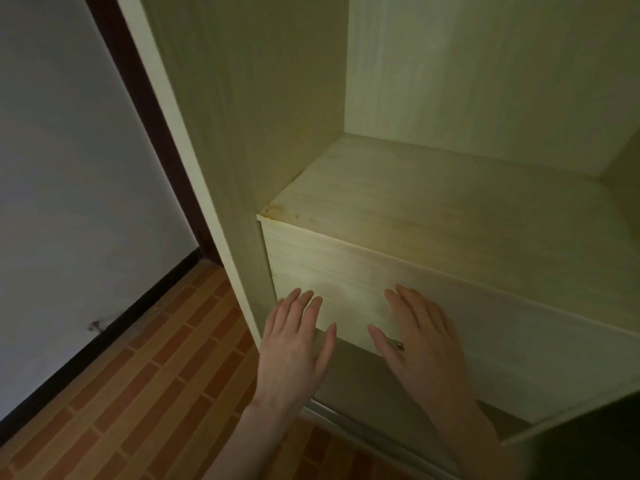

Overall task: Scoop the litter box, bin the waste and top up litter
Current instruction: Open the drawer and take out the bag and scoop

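I face the inside of a pale wooden wardrobe. My left hand (pixel 298 344) and my right hand (pixel 420 336) lie flat, fingers spread, against the front of a low drawer (pixel 485 341). A small metal handle (pixel 398 344) shows just under my right thumb. Neither hand holds anything. No litter box, scoop, bin or litter bag is in view.
Above the drawers is a bare wooden shelf (pixel 433 202) with side and back panels around it. The wardrobe's left post (pixel 221 209) stands beside a white wall (pixel 69 168) with a dark skirting board. Brick-patterned flooring (pixel 138 393) lies at the lower left.
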Tool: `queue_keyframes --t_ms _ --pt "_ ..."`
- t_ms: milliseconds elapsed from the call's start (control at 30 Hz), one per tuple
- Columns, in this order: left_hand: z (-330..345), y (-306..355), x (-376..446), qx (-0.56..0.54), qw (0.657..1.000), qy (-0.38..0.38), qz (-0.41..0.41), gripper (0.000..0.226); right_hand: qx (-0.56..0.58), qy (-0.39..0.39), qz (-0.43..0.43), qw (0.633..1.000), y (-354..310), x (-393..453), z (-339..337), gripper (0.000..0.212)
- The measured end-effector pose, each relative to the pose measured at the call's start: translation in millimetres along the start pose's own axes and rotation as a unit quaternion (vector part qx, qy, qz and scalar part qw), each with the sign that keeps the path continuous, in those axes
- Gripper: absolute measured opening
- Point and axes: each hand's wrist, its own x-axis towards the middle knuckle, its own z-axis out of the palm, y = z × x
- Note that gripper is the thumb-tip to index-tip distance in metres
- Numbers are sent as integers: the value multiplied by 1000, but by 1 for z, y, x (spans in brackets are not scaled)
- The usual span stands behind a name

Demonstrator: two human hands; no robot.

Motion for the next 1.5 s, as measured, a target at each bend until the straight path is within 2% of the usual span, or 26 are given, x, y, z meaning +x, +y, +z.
queue_keyframes --t_ms 100,267,467,633,867,967,1033,1100,1133,1167,1233,1300,1367,1433,1500 --pt "14 -9 10 -28 999 -14 32 47 -16 15 32 999 0 -3 7 63" --pt "37 -29 28 -68 993 -26 89 47 -70 -15 80 994 -8 -11 15 64" --pt "73 -53 38 -103 981 -42 162 50 -108 2 145 984 -24 -25 28 61" --pt "102 -54 30 -145 973 -63 167 47 -100 11 196 976 -27 -37 58 62" --pt "151 -49 15 -146 970 -110 158 50 -44 -10 264 963 -18 -41 117 62" --pt "173 -46 9 -132 971 -132 152 50 41 -20 310 950 -6 -42 143 59" --pt "188 -41 6 -126 969 -152 151 50 121 -15 356 927 3 -42 160 57" --pt "200 -35 5 -119 966 -173 149 52 199 -12 426 882 12 -37 176 54" --pt "206 -32 4 -116 965 -183 147 53 247 -13 472 846 18 -33 183 53" --pt "210 -28 4 -114 964 -191 145 53 307 -15 524 794 25 -28 190 53" --pt "217 -23 3 -108 963 -200 144 54 438 -7 611 659 37 -18 204 52" --pt "219 -17 4 -105 963 -203 144 54 535 21 648 541 47 -10 216 50" --pt "219 -13 4 -105 963 -204 142 55 599 62 658 452 53 -3 224 44" --pt "218 -11 5 -100 963 -203 144 57 634 93 658 396 56 4 227 33" --pt "217 -11 6 -94 964 -200 148 58 643 104 666 365 58 10 229 20"
